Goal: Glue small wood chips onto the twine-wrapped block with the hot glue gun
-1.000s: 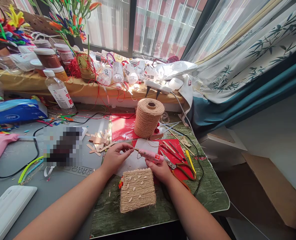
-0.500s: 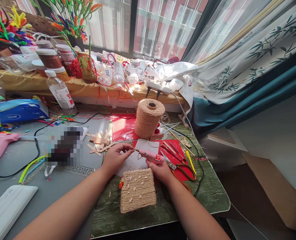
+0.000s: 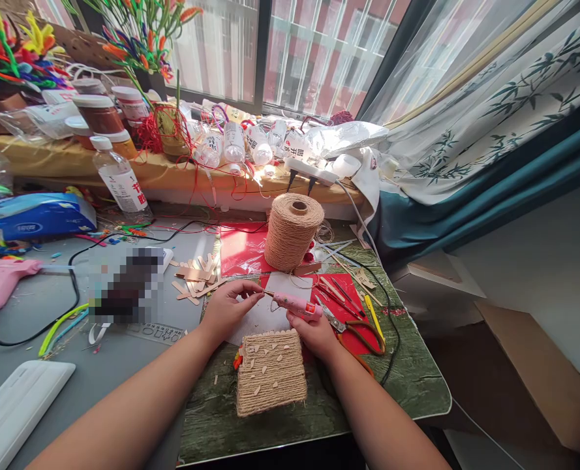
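Note:
My right hand [image 3: 315,334] is wrapped round a pink hot glue gun [image 3: 294,304], its nozzle pointing left. My left hand [image 3: 228,310] is closed in a pinch right at the nozzle tip; whatever sits between those fingertips is too small to make out. Below both hands, a block wrapped in jute twine [image 3: 271,378] rests on the green mat, with several small pale chips scattered over its top and something orange-red at its left edge. Beyond my hands stands a large spool of jute twine [image 3: 292,238], upright.
Wooden craft sticks [image 3: 199,275] lie left of the spool. Scissors [image 3: 363,334] and a yellow cutter [image 3: 374,316] lie on the right. A second pink glue gun [image 3: 8,281], a plastic bottle [image 3: 123,186] and a white keyboard-like slab [image 3: 23,414] occupy the left side. A black cord [image 3: 398,339] runs along the right.
Both hands and the glue gun keep almost the same pose. The whole view has shifted very slightly; nothing was picked up or let go.

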A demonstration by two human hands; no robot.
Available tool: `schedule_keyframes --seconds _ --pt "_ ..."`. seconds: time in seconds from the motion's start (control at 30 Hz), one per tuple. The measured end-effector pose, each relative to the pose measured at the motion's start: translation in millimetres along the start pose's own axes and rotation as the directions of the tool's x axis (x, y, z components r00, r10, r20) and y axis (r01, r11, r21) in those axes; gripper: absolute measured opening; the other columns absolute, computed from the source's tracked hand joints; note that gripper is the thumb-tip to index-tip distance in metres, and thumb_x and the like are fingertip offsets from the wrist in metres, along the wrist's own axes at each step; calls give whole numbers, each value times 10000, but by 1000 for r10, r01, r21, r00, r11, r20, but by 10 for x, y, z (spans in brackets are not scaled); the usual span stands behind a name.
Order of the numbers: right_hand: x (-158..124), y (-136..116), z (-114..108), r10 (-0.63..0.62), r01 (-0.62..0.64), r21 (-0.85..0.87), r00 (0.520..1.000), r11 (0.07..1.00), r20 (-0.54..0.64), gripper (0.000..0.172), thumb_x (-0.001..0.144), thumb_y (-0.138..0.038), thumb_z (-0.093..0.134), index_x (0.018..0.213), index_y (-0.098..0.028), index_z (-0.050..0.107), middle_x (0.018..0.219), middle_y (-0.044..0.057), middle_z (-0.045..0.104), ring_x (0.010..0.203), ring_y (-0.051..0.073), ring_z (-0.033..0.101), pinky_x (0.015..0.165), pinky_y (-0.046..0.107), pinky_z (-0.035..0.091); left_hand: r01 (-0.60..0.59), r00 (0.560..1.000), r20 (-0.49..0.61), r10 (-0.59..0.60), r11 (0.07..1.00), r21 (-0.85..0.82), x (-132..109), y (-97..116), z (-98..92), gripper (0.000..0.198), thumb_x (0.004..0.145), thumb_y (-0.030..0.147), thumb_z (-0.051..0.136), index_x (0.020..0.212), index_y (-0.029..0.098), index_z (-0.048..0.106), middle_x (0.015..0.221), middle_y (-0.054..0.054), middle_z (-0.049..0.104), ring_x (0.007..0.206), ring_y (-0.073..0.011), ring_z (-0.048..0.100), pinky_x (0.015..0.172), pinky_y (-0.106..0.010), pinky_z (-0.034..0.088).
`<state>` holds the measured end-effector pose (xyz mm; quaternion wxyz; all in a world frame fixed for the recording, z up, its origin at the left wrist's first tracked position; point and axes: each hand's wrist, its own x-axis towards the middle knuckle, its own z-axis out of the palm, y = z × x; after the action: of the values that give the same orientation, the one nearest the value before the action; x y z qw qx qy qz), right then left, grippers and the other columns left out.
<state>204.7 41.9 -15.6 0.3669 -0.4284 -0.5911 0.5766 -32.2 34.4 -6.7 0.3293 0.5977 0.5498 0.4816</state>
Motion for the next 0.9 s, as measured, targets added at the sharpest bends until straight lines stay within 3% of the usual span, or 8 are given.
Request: schedule_keyframes --seconds 0.33,0.77,0.9 --pt "2 -33 6 -15 15 1 1000 1000 -14 177 815 -375 713 807 -199 729 635 -1 571 644 173 521 672 316 487 12 1000 2 -12 1000 -6 -8 -17 3 165 886 404 749 954 258 782 933 -16 785 871 -197 708 806 -332 558" --pt "2 -25 3 -18 18 9 1000 1000 11 183 823 -370 700 868 -200 751 730 23 637 673 178 544 706 330 497 -3 1000 -15 3 1000 1 -11 -16 8 162 884 410 747 946 265 783 922 -13 788 853 -198 711 775 -328 571" --pt "-5 -43 3 -3 3 -3 1000 1000 0 178 808 -375 709 829 -201 737 678 7 605 677 184 546 696 325 491 6 1000 -17 -6 1000 10 -10 -12 6 165 881 413 750 942 263 784 920 -14 788 852 -198 707 775 -329 565"
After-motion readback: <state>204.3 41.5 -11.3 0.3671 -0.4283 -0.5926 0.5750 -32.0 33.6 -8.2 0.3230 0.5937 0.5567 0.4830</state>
